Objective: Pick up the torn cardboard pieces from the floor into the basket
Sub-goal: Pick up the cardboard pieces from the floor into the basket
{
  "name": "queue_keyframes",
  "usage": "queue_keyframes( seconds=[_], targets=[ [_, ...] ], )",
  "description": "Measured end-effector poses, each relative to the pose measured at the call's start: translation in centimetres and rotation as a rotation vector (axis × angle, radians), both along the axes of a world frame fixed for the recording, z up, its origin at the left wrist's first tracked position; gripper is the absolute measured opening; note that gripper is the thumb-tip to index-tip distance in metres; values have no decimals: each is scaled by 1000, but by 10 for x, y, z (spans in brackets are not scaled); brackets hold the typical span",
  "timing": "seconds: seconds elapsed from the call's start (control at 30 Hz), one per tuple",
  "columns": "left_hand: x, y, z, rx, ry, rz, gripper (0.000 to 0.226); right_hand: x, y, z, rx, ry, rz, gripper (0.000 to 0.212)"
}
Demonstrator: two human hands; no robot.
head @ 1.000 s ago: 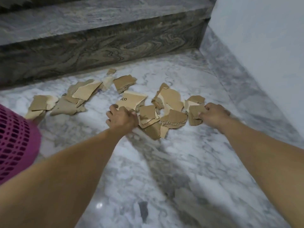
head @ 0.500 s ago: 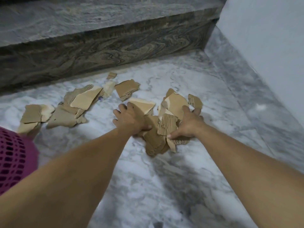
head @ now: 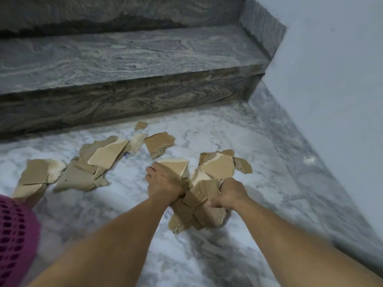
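Observation:
Torn brown cardboard pieces lie scattered on the white marble floor. My left hand (head: 163, 181) and my right hand (head: 230, 193) close in from both sides on a bunched pile of cardboard pieces (head: 199, 212) between them, fingers curled around it. Further pieces lie just beyond the hands (head: 217, 168). Another cluster (head: 97, 166) lies to the left, with a piece (head: 36, 172) at the far left. The pink mesh basket (head: 16, 235) shows at the left edge, only partly in view.
A grey marble step (head: 124, 104) rises behind the cardboard. A pale wall (head: 331, 100) with a marble skirting runs along the right. One cardboard piece (head: 159, 143) and a small scrap (head: 141, 125) lie near the step.
Both hands have swept inward, gathering the spread middle pieces into one bunched pile between them. The right hand moved left, and the view has tilted up.

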State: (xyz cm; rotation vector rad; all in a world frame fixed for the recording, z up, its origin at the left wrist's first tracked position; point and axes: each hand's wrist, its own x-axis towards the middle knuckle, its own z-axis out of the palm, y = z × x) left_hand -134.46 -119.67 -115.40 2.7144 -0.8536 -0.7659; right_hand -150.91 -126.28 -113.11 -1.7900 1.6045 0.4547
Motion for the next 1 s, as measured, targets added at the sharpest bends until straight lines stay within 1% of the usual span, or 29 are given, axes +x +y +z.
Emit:
queue_keyframes(
  seconds=[0.1, 0.17, 0.2, 0.27, 0.33, 0.37, 0.43, 0.5, 0.53, 0.57, 0.6, 0.67, 0.7, 0.73, 0.77, 0.87, 0.97, 1.0],
  targets=[
    [7, -1, -2, -28, 32, -34, 109, 2, -26, 23, 45, 26, 233, 43],
    [14, 2, 2, -21, 95, -14, 109, 9, -44, 41, -19, 100, 435, 44],
    [16, 4, 6, -4, 126, -22, 112, 12, -54, 49, -54, 125, 501, 43],
    [21, 6, 17, 80, 175, -96, 114, 18, -71, 59, -84, 128, 570, 42],
    [28, 6, 27, 134, 277, -122, 101, 24, -86, 61, -113, 102, 617, 42],
    [31, 7, 32, 134, 308, -132, 87, 27, -92, 58, -131, 86, 644, 48],
    [36, 6, 46, 144, 260, -197, 66, 31, -100, 51, -178, 75, 695, 76],
    [32, 3, 60, 193, 181, -220, 60, 35, -107, 43, -180, 88, 734, 108],
    [30, 0, 66, 201, 167, -211, 61, 36, -109, 39, -160, 92, 750, 119],
    [29, -3, 65, 215, 173, -191, 67, 37, -109, 35, -134, 97, 767, 126],
    [27, -5, 61, 237, 186, -166, 78, 36, -109, 29, -111, 103, 778, 129],
    [16, -6, 54, 272, 184, -116, 114, 31, -104, 16, -128, 120, 775, 129],
    [9, -5, 48, 313, 152, -118, 129, 29, -100, 11, -166, 119, 756, 127],
    [3, -4, 42, 353, 102, -128, 138, 27, -96, 7, -201, 108, 730, 125],
    [-4, -2, 36, 385, 46, -143, 140, 27, -92, 3, -226, 89, 703, 123],
    [-21, -2, 20, 390, -82, -183, 128, 31, -84, 3, -227, 65, 649, 118],
    [-33, 0, 15, 299, -91, -93, 116, 31, -81, 12, -201, 6, 631, 109],
    [-34, 0, 15, 283, -107, -58, 117, 30, -83, 16, -196, -17, 634, 104]
  ],
)
